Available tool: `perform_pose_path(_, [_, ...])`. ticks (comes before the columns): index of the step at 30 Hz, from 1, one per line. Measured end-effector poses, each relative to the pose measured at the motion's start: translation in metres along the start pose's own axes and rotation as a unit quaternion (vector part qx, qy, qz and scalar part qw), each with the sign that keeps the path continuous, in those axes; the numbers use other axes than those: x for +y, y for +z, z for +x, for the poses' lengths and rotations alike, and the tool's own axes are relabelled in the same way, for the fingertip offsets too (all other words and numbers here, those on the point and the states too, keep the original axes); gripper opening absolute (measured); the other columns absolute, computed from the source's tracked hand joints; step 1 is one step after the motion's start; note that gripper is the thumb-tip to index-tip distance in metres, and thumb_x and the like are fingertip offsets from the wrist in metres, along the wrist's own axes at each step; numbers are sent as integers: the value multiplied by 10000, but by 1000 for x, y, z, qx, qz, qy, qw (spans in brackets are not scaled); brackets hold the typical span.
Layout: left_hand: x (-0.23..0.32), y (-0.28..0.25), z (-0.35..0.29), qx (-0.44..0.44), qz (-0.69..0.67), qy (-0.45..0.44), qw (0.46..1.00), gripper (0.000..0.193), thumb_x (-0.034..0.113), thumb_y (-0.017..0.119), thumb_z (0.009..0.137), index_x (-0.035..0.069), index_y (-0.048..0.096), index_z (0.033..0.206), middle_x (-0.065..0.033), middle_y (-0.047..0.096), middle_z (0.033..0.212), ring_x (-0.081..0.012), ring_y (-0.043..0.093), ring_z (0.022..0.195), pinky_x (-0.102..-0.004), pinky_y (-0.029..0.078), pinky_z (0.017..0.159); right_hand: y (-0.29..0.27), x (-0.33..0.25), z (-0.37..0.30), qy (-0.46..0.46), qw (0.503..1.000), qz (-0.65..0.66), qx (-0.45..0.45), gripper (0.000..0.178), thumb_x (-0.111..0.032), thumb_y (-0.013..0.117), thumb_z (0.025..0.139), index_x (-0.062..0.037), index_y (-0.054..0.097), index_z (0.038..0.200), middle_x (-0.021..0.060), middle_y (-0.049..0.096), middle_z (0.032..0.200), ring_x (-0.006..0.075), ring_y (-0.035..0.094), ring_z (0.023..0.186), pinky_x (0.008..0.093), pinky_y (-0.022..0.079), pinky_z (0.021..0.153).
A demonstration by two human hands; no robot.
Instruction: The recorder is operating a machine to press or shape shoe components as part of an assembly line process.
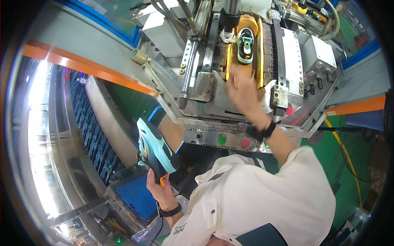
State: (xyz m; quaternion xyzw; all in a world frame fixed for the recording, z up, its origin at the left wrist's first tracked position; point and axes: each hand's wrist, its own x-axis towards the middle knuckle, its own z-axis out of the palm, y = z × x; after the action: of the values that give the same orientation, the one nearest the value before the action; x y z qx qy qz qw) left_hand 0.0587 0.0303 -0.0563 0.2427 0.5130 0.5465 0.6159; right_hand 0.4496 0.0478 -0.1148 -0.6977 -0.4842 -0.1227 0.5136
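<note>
The black, white and mint-green sports shoe (pixel 246 46) lies in the machine at about 12 o'clock from the bare right hand (pixel 245 92), its long axis running close to the 12-to-6 line and its lower end just beyond the hand. The right hand is the nearer one; the left hand (pixel 163 193) is well apart, at about 7 o'clock from that shoe. The right hand reaches over the front of the machine; motion blur covers its fingers, so whether they are spread or pressed together cannot be told, and no object is visible in them. The left hand pinches the lower end of a light-turquoise and black sports shoe (pixel 156 146) with an orange tab, thumb on the near side. This shoe is held clear of the machine, its long axis running from 11 to 5 o'clock. The container in the machine is a long trough with yellow side walls (pixel 260 57) and a tan-orange lining; it holds the first shoe. A crumpled white cloth (pixel 227 37) sits at about 10 o'clock from that shoe. On the metal front panel (pixel 197 135), at 6 o'clock from the trough, are round green (pixel 222 140) and red (pixel 246 142) push-buttons.
</note>
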Motion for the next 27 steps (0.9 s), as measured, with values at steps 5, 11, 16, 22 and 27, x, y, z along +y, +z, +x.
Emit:
perform_pose_path(5, [-12, 10, -19, -16, -6, -35, 999, 193, 181, 614, 930, 13, 647, 1018, -107, 711, 985, -226, 707, 868, -377, 574, 768, 46, -36, -146, -5, 973, 85, -215, 223, -79, 657, 763, -46, 618, 980, 113, 616, 922, 323, 620, 975, 379, 542, 770])
perform_pose_path(11, [-15, 4, -43, -13, 16, -32, 999, 178, 182, 619, 926, 18, 636, 994, -101, 706, 977, -222, 703, 864, -373, 575, 746, 101, 3, -232, -32, 926, -17, -376, 289, -89, 586, 817, -55, 561, 1103, 121, 570, 1082, 311, 551, 1126, 386, 574, 801])
perform_pose_path(16, [-15, 0, -44, 5, 6, -16, 1000, 185, 179, 625, 926, 11, 630, 1003, -104, 706, 988, -221, 703, 878, -378, 583, 742, 99, 4, -231, -24, 925, 1, -378, 287, -66, 582, 825, -49, 563, 1112, 118, 568, 1083, 322, 589, 1060, 418, 568, 796])
perform_pose_path(22, [-19, -17, -34, -2, 0, -18, 1000, 210, 190, 630, 924, 1, 633, 1016, -117, 705, 991, -227, 703, 885, -383, 584, 746, 7, -59, -68, -34, 967, 222, -120, 287, -17, 721, 724, -57, 643, 997, 133, 662, 947, 311, 643, 910, 412, 540, 773])
perform_pose_path(27, [-25, -9, -28, -3, -4, -22, 1000, 215, 192, 626, 921, 1, 633, 1019, -120, 700, 976, -229, 698, 877, -382, 576, 741, -91, -8, 204, -121, 960, 31, 250, 431, -147, 738, 852, -1, 552, 1213, 150, 664, 1097, 256, 642, 968, 360, 497, 880])
